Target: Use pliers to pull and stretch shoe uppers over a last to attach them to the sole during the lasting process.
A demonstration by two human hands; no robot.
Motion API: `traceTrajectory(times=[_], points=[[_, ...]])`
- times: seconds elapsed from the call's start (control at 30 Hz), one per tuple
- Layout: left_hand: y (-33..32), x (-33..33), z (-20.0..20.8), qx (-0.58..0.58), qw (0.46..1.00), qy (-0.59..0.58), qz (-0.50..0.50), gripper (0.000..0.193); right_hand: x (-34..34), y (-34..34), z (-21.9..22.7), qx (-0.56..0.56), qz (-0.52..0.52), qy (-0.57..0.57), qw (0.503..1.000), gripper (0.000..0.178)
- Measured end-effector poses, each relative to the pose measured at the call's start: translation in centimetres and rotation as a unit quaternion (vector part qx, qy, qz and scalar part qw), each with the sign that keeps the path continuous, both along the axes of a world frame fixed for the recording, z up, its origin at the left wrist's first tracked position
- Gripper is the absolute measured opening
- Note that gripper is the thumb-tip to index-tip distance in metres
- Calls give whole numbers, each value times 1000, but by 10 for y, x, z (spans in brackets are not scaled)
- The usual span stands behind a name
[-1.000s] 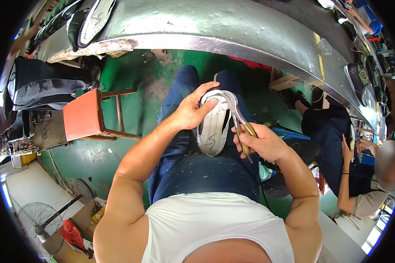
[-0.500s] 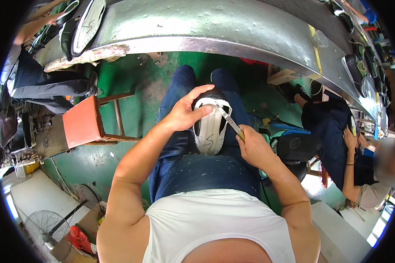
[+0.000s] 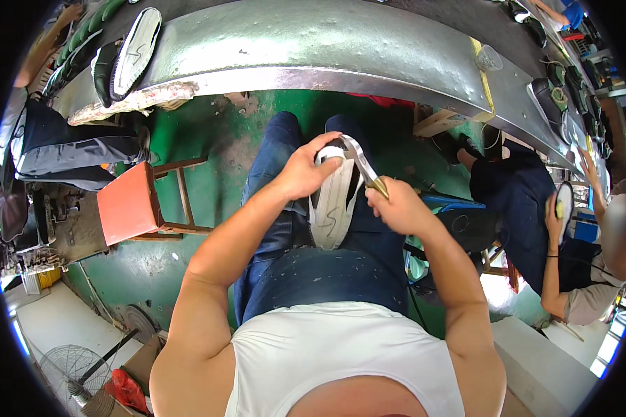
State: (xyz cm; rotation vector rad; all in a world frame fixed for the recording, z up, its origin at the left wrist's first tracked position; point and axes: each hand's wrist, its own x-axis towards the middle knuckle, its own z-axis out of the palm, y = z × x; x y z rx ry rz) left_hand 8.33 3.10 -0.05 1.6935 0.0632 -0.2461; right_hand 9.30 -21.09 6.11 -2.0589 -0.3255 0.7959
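A shoe upper on a last lies sole up between my thighs, its pale underside (image 3: pixel 331 201) marked with a dark pen stroke. My left hand (image 3: pixel 306 170) is closed round its far end, thumb pressed on the sole and fingers over the far edge. In my closed right hand (image 3: pixel 402 207) are metal pincers (image 3: pixel 366 167) with brass-coloured handles. Their curved head reaches the far end of the shoe beside my left fingertips. Whether the jaws grip the edge of the upper cannot be made out.
A metal-topped bench (image 3: pixel 271 48) runs across ahead, with shoes (image 3: pixel 135 54) at its left end and more at right. An orange-seated stool (image 3: pixel 127 203) stands at left, a fan (image 3: pixel 73 375) lower left. A co-worker (image 3: pixel 515 208) sits at right holding a shoe; another person is at far left.
The pincers have swung from the sole up to the shoe's far end, their head now turned over it. My right hand has risen slightly. The co-worker's one hand has reached toward the bench.
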Motion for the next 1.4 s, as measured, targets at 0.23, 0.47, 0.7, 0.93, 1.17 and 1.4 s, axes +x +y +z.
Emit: traceTrajectory(times=[0.23,0.47,0.7,0.93,1.17,1.4], points=[[48,60,-29,-182,979,87,-35,54,-52,-43,-57,50,-162,26,985,31],[0,-7,-48,151,982,68,-90,45,-103,-72,-70,83,-230,92,965,33],[7,-46,-28,138,974,115,142,38,-8,18,-87,116,-215,82,966,44],[22,-67,-40,-92,983,154,35,49,-30,45,-107,120,-140,100,978,38],[41,-60,-26,-270,919,274,-91,70,-26,20,-106,73,-86,110,988,39],[5,-99,-41,-160,971,167,-58,84,-51,-50,-38,-114,40,-22,992,40]])
